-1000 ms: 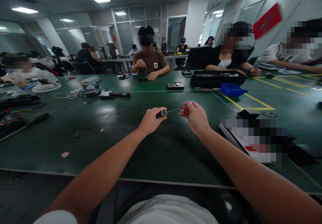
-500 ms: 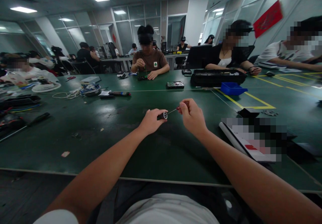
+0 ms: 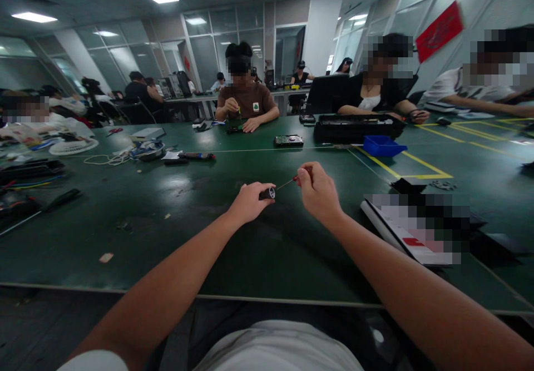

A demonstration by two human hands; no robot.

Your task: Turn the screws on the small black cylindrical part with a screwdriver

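My left hand (image 3: 249,202) is closed round a small black cylinder (image 3: 267,193), whose pale ringed end faces right toward my other hand. In my right hand (image 3: 319,192) a screwdriver (image 3: 295,178) with a red handle is pinched between thumb and fingers. Its thin metal shaft slants down to the left, and the tip is close to the cylinder's ringed end; whether it touches I cannot tell. Both hands are held over the green table (image 3: 267,271). Most of the screwdriver's handle is hidden in my fingers.
Across the table a person (image 3: 247,101) works on a small part. A hard drive (image 3: 288,141), a long black housing (image 3: 359,129) and a blue tray (image 3: 382,146) lie ahead. Right of my arm are a blurred white object (image 3: 387,232) and black pieces. Cables (image 3: 144,151) lie at left.
The cylinder's ringed end has tilted slightly, and the screwdriver tip sits at its upper edge rather than across its face. My hands have barely moved; the view has shifted a little.
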